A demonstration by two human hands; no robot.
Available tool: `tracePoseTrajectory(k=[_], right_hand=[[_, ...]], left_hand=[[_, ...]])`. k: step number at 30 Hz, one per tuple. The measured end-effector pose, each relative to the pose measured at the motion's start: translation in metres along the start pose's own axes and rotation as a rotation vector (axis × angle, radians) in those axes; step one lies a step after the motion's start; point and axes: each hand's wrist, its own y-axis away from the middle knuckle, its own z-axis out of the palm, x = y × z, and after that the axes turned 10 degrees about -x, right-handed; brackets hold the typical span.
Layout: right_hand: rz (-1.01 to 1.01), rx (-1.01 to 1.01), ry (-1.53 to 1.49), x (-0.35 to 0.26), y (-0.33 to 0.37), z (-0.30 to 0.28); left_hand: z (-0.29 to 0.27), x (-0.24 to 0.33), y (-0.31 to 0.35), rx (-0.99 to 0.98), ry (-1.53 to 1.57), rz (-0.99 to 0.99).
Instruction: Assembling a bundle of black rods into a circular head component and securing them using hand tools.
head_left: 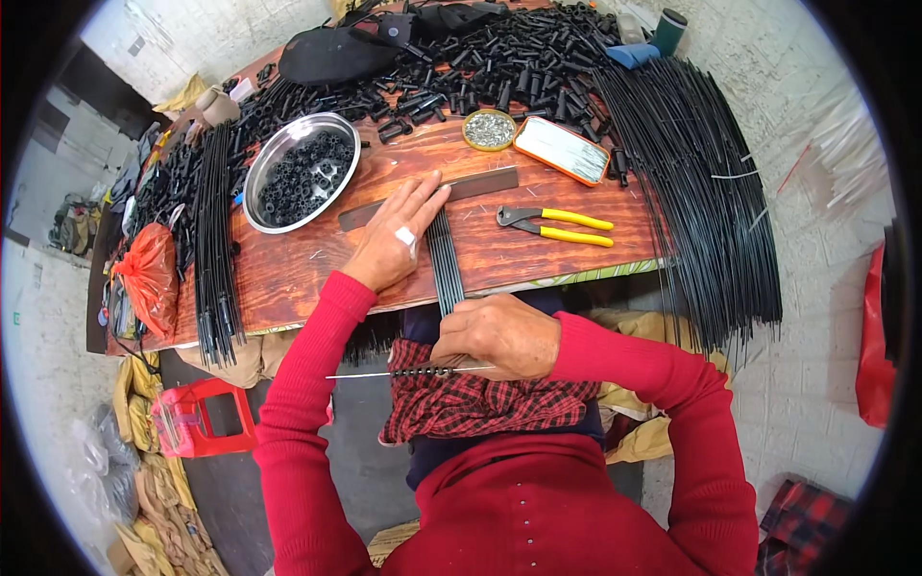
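At frame centre, we press our flat, open left hand (392, 242) on the black rods (445, 257), butting their ends against the metal bar (432, 195), while our right hand (499, 334) grips them closed, keeping them even.

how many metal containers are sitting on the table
3. A round steel bowl of black rings sits at the left, ahead of the left hand. A small round tin of silver bits and an orange-rimmed oblong tin sit farther back. The piles may hide more.

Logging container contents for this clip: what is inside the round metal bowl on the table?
The metal bowl holds a heap of small black ring-shaped parts, piled toward its right side. The bare steel bottom shows at the left. Anything beneath the heap is covered and cannot be seen.
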Motion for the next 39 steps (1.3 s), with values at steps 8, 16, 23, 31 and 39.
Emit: tracePoseTrajectory(k=[8, 16, 23, 31, 39], right_hand=[[0.042, 0.036, 0.001, -0.035, -0.018, -0.081], [0.294, 0.288, -0.294, -0.073, -0.010, -0.202], [0.424, 0.233, -0.403, 0.002, -0.009, -0.144], [0.579, 0.280, -0.399, 0.028, -0.018, -0.129], [0.633, 0.298, -0.441, 0.043, -0.011, -0.121]], left_hand=[[0.023, -0.039, -0.006, 0.182, -0.077, -0.014], [-0.035, 0.049, 0.020, -0.268, 0.378, -0.037], [0.004, 0.096, 0.080, -0.806, 1.328, 0.053], [0.029, 0.080, 0.092, -1.211, 1.673, 0.138], [0.039, 0.108, 0.096, -0.970, 1.474, -0.192]])
